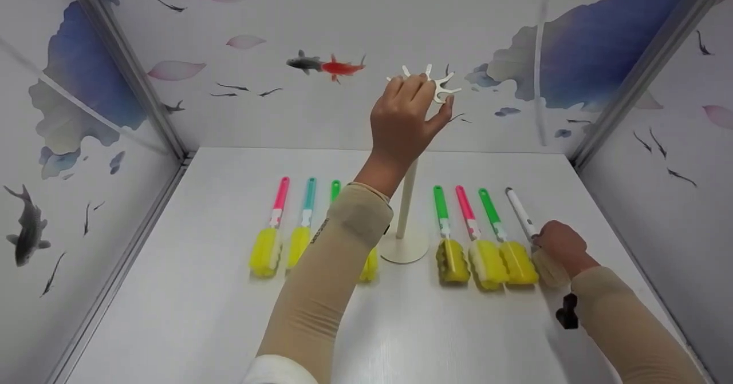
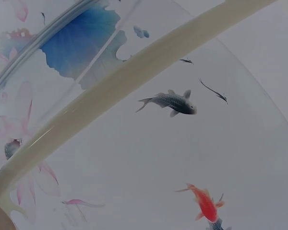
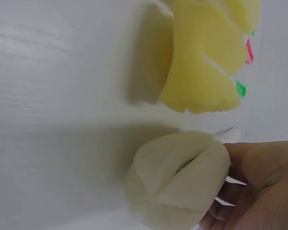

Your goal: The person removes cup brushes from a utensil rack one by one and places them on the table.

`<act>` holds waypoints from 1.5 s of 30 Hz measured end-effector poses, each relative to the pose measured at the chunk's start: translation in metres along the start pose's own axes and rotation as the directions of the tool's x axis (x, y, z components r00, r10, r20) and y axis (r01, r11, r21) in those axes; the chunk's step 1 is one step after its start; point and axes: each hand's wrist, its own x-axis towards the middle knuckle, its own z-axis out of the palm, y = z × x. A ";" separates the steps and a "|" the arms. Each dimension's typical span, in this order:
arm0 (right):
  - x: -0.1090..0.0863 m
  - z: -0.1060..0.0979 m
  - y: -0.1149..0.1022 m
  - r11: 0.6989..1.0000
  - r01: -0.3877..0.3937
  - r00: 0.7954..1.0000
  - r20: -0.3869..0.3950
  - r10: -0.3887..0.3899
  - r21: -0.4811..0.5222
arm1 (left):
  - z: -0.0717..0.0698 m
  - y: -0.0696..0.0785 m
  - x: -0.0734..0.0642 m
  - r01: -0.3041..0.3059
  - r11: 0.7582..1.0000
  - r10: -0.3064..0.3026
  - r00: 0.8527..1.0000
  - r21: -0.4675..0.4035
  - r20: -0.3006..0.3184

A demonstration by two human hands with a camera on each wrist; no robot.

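Observation:
My left hand (image 1: 404,112) grips the pronged top (image 1: 445,86) of a cream upright stand, fingers bent over it and thumb at the right. The stand's pole (image 1: 406,201) drops to a round base (image 1: 404,249), partly behind my forearm; in the left wrist view the pole (image 2: 120,81) crosses diagonally. At the right end of the row, my right hand (image 1: 561,244) holds a sponge bottle brush with a white handle (image 1: 520,206) near its neck. Its cream sponge head (image 3: 177,179) lies by the palm in the right wrist view.
Left of the base lie yellow sponge brushes with pink (image 1: 280,195), blue (image 1: 309,195) and green (image 1: 335,189) handles, partly under my forearm. Right of it lie green (image 1: 440,201), pink (image 1: 465,204) and green (image 1: 488,206) handled ones. Printed panels (image 1: 246,109) enclose the white table (image 1: 189,315).

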 end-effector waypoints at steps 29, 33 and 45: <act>0.003 0.005 0.006 1.000 -0.021 1.000 0.001 0.021 -0.017 | -0.001 0.001 0.000 -0.001 1.000 0.001 1.000 0.002 -0.004; 0.001 0.002 0.004 1.000 -0.011 1.000 0.005 0.011 -0.021 | -0.002 0.000 0.001 -0.006 1.000 0.006 1.000 -0.001 0.005; -0.013 -0.011 -0.011 0.999 -0.017 1.000 -0.020 0.018 0.031 | -0.007 -0.003 0.006 -0.061 0.998 0.060 0.995 0.016 0.076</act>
